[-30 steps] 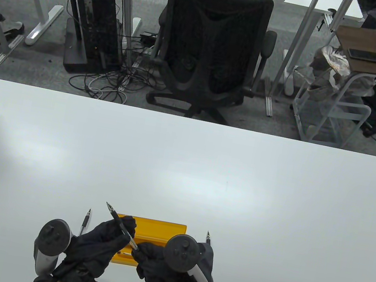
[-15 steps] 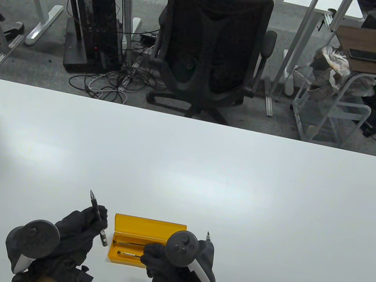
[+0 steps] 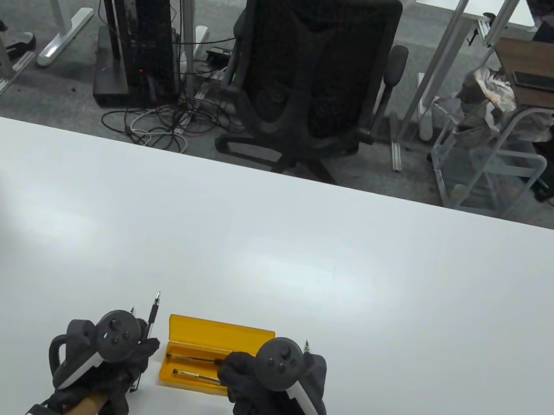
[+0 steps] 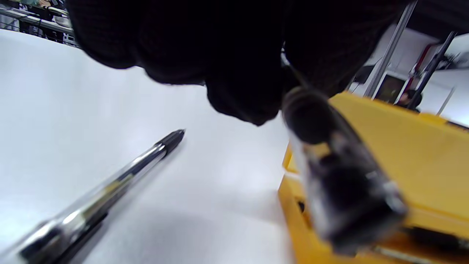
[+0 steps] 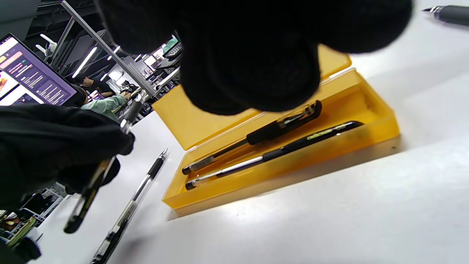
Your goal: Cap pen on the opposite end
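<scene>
My left hand grips a black pen just left of the open yellow case. The pen's tip points away from me, and its clear rear end shows close up in the left wrist view. My right hand reaches into the case. Its fingertips are at the clip end of the upper of two pens lying inside. I cannot tell whether they pinch it. The lower pen lies beside it.
A loose pen lies on the white table under my left hand, and it also shows in the right wrist view. Another pen lies just right of the case, by my right hand.
My left hand carried its pen from over the case to the left and lowered it beside the case. My right hand left that pen's end and moved its fingers into the case.
</scene>
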Demonstrator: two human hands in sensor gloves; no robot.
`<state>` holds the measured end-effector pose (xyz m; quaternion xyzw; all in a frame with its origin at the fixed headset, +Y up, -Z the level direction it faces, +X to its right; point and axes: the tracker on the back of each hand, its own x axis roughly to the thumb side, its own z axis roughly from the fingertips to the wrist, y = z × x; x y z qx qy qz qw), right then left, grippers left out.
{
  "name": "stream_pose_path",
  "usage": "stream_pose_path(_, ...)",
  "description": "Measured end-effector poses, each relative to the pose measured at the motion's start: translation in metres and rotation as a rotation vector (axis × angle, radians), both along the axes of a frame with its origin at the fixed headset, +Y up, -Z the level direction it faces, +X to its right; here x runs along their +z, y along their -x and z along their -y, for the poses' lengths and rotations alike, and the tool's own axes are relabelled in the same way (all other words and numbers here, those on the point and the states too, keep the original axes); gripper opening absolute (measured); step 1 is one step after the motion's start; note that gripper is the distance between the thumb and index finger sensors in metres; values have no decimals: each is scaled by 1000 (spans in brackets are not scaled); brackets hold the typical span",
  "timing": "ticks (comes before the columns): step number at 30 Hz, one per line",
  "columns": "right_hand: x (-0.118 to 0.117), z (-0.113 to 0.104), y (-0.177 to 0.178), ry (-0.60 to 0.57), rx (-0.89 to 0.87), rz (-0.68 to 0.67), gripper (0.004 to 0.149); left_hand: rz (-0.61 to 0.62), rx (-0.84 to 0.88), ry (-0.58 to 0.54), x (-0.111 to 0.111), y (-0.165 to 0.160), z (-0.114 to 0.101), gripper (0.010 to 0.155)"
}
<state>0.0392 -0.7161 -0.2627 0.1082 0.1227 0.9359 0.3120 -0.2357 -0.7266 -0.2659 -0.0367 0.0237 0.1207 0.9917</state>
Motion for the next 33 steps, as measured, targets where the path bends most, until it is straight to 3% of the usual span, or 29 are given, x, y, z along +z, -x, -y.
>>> stream_pose_path(16, -3, 2, -1, 16, 4, -6, 55, -19, -342, 153, -10, -14, 38, 56)
stream_pose_path(33, -2, 2, -1, 22, 4, -10, 55, -26, -338, 179, -10, -14, 38, 60)
